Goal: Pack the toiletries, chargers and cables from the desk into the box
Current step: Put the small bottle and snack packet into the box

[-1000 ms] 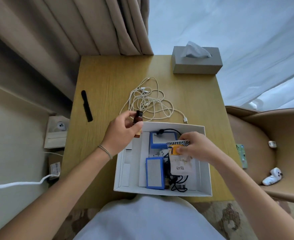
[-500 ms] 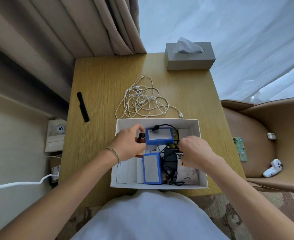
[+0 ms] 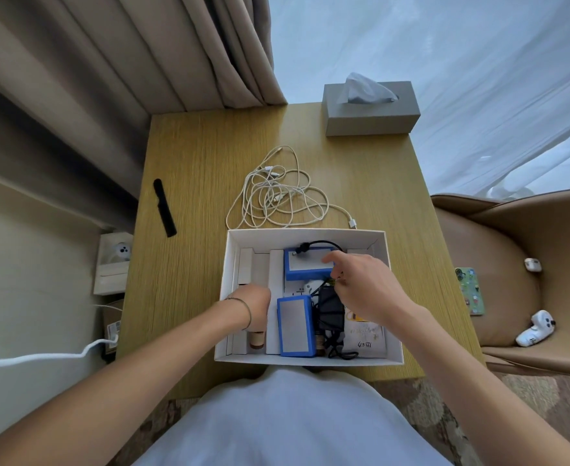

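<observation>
A white box (image 3: 303,232) stands at the desk's near edge. Inside lie two blue power packs (image 3: 305,268) (image 3: 295,326), a black charger with its cable (image 3: 330,309) and a printed sachet (image 3: 366,336). My left hand (image 3: 253,306) is down in the box's left part, curled around a small brown bottle (image 3: 256,340); only the bottle's tan end shows below my wrist. My right hand (image 3: 361,284) hovers over the far blue pack and the black charger, fingers loosely apart, holding nothing. A tangle of white cables (image 3: 277,193) lies on the desk behind the box.
A black comb (image 3: 165,207) lies at the desk's left edge. A grey tissue box (image 3: 371,111) stands at the far right corner. To the right, a tan chair (image 3: 512,297) holds a phone (image 3: 470,290) and small white items. Curtains hang behind.
My left hand carried the bottle from the box's far left rim down into its near left part. My right hand let go of the sachet, now lying in the box, and moved forward.
</observation>
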The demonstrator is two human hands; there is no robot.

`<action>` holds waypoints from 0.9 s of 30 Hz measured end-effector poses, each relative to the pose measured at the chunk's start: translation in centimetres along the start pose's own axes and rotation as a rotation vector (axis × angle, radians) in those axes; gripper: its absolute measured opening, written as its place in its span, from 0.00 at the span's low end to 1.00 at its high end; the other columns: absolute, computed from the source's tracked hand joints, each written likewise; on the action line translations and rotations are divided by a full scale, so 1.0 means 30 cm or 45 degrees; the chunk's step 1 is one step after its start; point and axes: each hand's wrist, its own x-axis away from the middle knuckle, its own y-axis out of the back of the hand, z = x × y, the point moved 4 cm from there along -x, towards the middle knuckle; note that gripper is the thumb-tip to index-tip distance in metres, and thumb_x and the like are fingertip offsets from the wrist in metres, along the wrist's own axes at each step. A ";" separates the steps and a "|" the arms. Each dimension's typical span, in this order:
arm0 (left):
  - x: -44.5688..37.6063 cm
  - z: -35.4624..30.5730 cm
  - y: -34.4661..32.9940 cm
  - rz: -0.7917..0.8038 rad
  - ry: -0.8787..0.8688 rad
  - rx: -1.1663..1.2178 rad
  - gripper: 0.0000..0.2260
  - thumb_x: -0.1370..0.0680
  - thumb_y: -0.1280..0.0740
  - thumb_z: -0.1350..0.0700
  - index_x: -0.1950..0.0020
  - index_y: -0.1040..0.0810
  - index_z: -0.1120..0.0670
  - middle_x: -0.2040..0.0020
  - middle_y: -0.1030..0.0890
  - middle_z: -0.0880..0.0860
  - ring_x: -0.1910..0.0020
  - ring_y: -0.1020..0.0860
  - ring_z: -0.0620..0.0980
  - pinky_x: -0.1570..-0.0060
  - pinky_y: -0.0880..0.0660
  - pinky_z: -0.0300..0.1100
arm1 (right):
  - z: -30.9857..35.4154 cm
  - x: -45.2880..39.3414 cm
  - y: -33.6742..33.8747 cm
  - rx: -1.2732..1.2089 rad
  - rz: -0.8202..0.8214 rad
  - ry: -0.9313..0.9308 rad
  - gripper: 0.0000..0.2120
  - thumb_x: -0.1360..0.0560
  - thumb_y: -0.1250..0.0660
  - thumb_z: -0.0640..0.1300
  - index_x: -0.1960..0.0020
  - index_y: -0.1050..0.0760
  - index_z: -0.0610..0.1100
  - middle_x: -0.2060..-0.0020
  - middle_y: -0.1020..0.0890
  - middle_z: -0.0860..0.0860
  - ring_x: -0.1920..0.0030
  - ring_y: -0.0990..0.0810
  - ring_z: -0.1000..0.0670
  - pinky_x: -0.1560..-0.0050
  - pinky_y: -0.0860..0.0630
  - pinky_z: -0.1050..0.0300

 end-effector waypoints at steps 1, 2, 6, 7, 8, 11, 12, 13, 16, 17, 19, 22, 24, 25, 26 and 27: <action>-0.004 0.002 -0.012 0.025 -0.005 -0.022 0.12 0.22 0.31 0.59 0.40 0.21 0.59 0.46 0.18 0.57 0.47 0.19 0.54 0.45 0.20 0.46 | 0.004 0.002 -0.005 -0.015 0.011 0.002 0.23 0.24 0.40 0.37 0.31 0.27 0.50 0.48 0.16 0.53 0.45 0.20 0.47 0.49 0.23 0.52; -0.007 0.003 -0.022 0.047 -0.011 -0.040 0.12 0.22 0.32 0.60 0.39 0.21 0.59 0.44 0.18 0.57 0.46 0.19 0.55 0.44 0.21 0.46 | 0.006 0.003 -0.012 -0.034 0.019 0.004 0.22 0.24 0.40 0.37 0.32 0.27 0.50 0.49 0.16 0.53 0.45 0.20 0.48 0.49 0.23 0.53; -0.012 0.009 -0.038 0.033 -0.023 -0.109 0.12 0.21 0.34 0.60 0.37 0.23 0.58 0.44 0.20 0.57 0.46 0.20 0.55 0.45 0.22 0.44 | 0.013 -0.003 -0.036 -0.096 0.020 0.013 0.22 0.24 0.39 0.36 0.33 0.25 0.51 0.50 0.16 0.56 0.46 0.20 0.51 0.48 0.24 0.56; -0.014 0.011 -0.037 -0.020 -0.026 -0.121 0.11 0.21 0.34 0.61 0.38 0.23 0.58 0.45 0.20 0.57 0.47 0.20 0.54 0.47 0.22 0.44 | 0.015 -0.007 -0.041 -0.105 0.018 0.015 0.22 0.24 0.39 0.36 0.33 0.25 0.51 0.51 0.16 0.56 0.46 0.20 0.51 0.48 0.24 0.55; -0.013 0.013 -0.035 -0.090 -0.031 -0.141 0.10 0.21 0.34 0.61 0.40 0.23 0.57 0.46 0.20 0.56 0.48 0.20 0.54 0.49 0.22 0.44 | 0.019 -0.012 -0.043 -0.110 0.015 0.015 0.21 0.24 0.39 0.36 0.33 0.25 0.51 0.51 0.16 0.56 0.46 0.20 0.51 0.47 0.23 0.55; -0.010 0.013 -0.030 -0.268 -0.038 -0.255 0.09 0.23 0.32 0.62 0.43 0.21 0.57 0.48 0.21 0.55 0.51 0.21 0.54 0.52 0.23 0.44 | 0.029 -0.028 -0.043 -0.120 0.006 0.012 0.21 0.24 0.39 0.36 0.34 0.24 0.51 0.51 0.16 0.56 0.47 0.20 0.52 0.45 0.23 0.54; -0.008 0.013 -0.027 -0.303 -0.040 -0.291 0.09 0.23 0.31 0.63 0.44 0.20 0.57 0.48 0.21 0.56 0.51 0.21 0.54 0.52 0.23 0.44 | 0.033 -0.034 -0.041 -0.120 0.001 0.014 0.21 0.24 0.39 0.36 0.35 0.24 0.52 0.51 0.16 0.56 0.47 0.20 0.52 0.46 0.23 0.54; -0.005 0.012 -0.026 -0.318 -0.043 -0.320 0.08 0.24 0.31 0.64 0.45 0.20 0.57 0.48 0.22 0.56 0.52 0.21 0.54 0.52 0.23 0.44 | 0.037 -0.041 -0.037 -0.116 -0.003 0.015 0.21 0.25 0.39 0.36 0.35 0.24 0.52 0.52 0.16 0.57 0.48 0.20 0.52 0.46 0.23 0.54; 0.004 0.006 -0.030 -0.272 -0.059 -0.366 0.07 0.23 0.33 0.63 0.45 0.20 0.57 0.49 0.21 0.56 0.51 0.21 0.54 0.53 0.23 0.45 | 0.050 -0.070 -0.026 -0.128 0.004 0.011 0.21 0.26 0.39 0.36 0.37 0.22 0.52 0.52 0.16 0.57 0.49 0.20 0.52 0.47 0.22 0.53; 0.006 0.002 -0.030 -0.269 -0.059 -0.360 0.07 0.22 0.33 0.61 0.45 0.20 0.57 0.49 0.20 0.55 0.51 0.21 0.54 0.53 0.23 0.45 | 0.054 -0.077 -0.021 -0.138 0.007 0.003 0.21 0.26 0.39 0.36 0.37 0.22 0.52 0.51 0.16 0.57 0.49 0.20 0.53 0.47 0.22 0.54; 0.020 -0.007 -0.022 -0.286 -0.061 -0.346 0.08 0.20 0.36 0.56 0.44 0.21 0.55 0.49 0.20 0.55 0.51 0.21 0.53 0.54 0.23 0.45 | 0.059 -0.092 -0.004 -0.159 -0.008 -0.004 0.21 0.26 0.39 0.36 0.38 0.21 0.52 0.51 0.16 0.57 0.50 0.21 0.53 0.48 0.23 0.54; 0.063 -0.021 0.016 -0.415 -0.140 -0.316 0.09 0.18 0.38 0.53 0.43 0.22 0.53 0.50 0.20 0.53 0.52 0.21 0.52 0.52 0.22 0.46 | 0.063 -0.117 0.046 -0.222 -0.101 -0.003 0.18 0.24 0.38 0.37 0.40 0.19 0.51 0.52 0.15 0.55 0.51 0.19 0.53 0.49 0.21 0.54; 0.110 -0.029 0.085 -0.646 -0.256 -0.184 0.10 0.18 0.39 0.51 0.42 0.21 0.51 0.50 0.20 0.50 0.51 0.22 0.50 0.51 0.23 0.44 | 0.065 -0.137 0.089 -0.262 -0.172 -0.002 0.14 0.23 0.36 0.38 0.42 0.18 0.50 0.54 0.15 0.55 0.54 0.18 0.55 0.50 0.20 0.53; 0.137 -0.031 0.131 -0.775 -0.337 -0.099 0.10 0.18 0.40 0.50 0.42 0.21 0.49 0.50 0.20 0.49 0.51 0.23 0.48 0.50 0.24 0.44 | 0.069 -0.149 0.112 -0.266 -0.199 0.001 0.13 0.23 0.36 0.38 0.43 0.18 0.50 0.55 0.15 0.56 0.56 0.18 0.55 0.51 0.20 0.54; 0.164 -0.031 0.182 -0.890 -0.423 -0.020 0.10 0.19 0.39 0.50 0.43 0.20 0.48 0.51 0.19 0.47 0.51 0.23 0.47 0.49 0.25 0.43 | 0.074 -0.162 0.133 -0.263 -0.222 0.006 0.13 0.23 0.35 0.38 0.44 0.18 0.50 0.56 0.15 0.57 0.58 0.19 0.56 0.52 0.20 0.54; 0.190 -0.028 0.236 -0.986 -0.498 0.052 0.10 0.20 0.38 0.50 0.43 0.20 0.48 0.51 0.19 0.46 0.51 0.23 0.46 0.49 0.25 0.42 | 0.080 -0.175 0.152 -0.258 -0.237 0.013 0.12 0.23 0.35 0.38 0.44 0.18 0.50 0.57 0.15 0.57 0.59 0.19 0.56 0.52 0.20 0.54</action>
